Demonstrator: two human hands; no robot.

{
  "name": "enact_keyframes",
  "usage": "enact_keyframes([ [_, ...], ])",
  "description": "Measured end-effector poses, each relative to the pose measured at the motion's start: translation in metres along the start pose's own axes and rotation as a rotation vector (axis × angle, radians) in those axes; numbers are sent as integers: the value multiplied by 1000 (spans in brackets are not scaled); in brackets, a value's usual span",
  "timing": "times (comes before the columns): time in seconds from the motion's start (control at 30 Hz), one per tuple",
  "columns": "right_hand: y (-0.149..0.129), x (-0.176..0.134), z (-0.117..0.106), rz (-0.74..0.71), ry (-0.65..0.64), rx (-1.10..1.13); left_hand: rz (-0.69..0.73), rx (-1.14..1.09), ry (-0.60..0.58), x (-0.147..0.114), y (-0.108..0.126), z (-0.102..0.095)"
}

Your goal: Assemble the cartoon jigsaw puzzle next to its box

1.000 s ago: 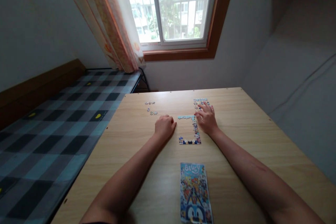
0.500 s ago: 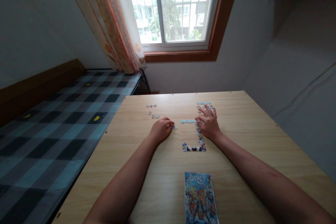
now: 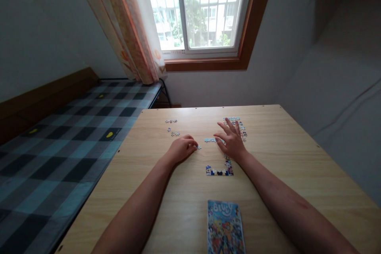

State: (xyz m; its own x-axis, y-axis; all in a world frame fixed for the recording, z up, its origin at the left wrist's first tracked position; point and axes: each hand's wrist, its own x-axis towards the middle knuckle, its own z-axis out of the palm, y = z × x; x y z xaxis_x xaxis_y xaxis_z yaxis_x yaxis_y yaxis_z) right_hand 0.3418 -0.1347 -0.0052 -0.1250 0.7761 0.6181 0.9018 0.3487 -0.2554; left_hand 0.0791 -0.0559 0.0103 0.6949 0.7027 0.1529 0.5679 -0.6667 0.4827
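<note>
My left hand (image 3: 183, 147) rests on the table with its fingers pinched together. At its fingertips is a small light-blue puzzle piece (image 3: 199, 148). My right hand (image 3: 232, 138) has its fingers spread, palm down, over the partly joined jigsaw border (image 3: 220, 173), covering part of its right side. A light-blue strip of joined pieces (image 3: 209, 140) runs to the left of the right thumb. Beyond the right fingers lies a group of loose pieces (image 3: 235, 119), partly hidden by them.
Several pieces (image 3: 171, 121) lie at the far left of the wooden table (image 3: 166, 214). A colourful box or booklet marked "Bluey" (image 3: 225, 228) lies near me. To the left is a bed with a checked cover (image 3: 89, 127); a window (image 3: 208, 12) stands behind the table.
My right hand has shifted slightly left, its fingers spreading wider and uncovering pieces at the far right. My left hand has barely moved. The view has shifted slightly.
</note>
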Motion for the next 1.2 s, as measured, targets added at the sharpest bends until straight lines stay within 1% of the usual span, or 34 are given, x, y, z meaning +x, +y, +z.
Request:
enact_keyframes([
  [0.17, -4, 1, 0, -91, -112, 34, 18, 29, -12, 1, 7, -1],
  [0.33, 1, 0, 6, -73, -211, 36, 32, 23, 10, 3, 17, 7],
  [0.5, 4, 0, 9, -51, -261, 35, 45, 22, 72, 6, 21, 19],
  [0.67, 0, 1, 7, -49, -275, 43, 99, 52, 103, 20, 21, 24],
  [0.8, -2, 1, 6, -74, -264, 39, 94, 90, 132, 31, 20, 25],
  [1.03, 0, 2, 9, -77, -279, 35, 105, 125, 132, 32, 19, 26],
  [1.2, 2, 1, 10, -78, -287, 32, 114, 125, 109, 33, 20, 25],
])
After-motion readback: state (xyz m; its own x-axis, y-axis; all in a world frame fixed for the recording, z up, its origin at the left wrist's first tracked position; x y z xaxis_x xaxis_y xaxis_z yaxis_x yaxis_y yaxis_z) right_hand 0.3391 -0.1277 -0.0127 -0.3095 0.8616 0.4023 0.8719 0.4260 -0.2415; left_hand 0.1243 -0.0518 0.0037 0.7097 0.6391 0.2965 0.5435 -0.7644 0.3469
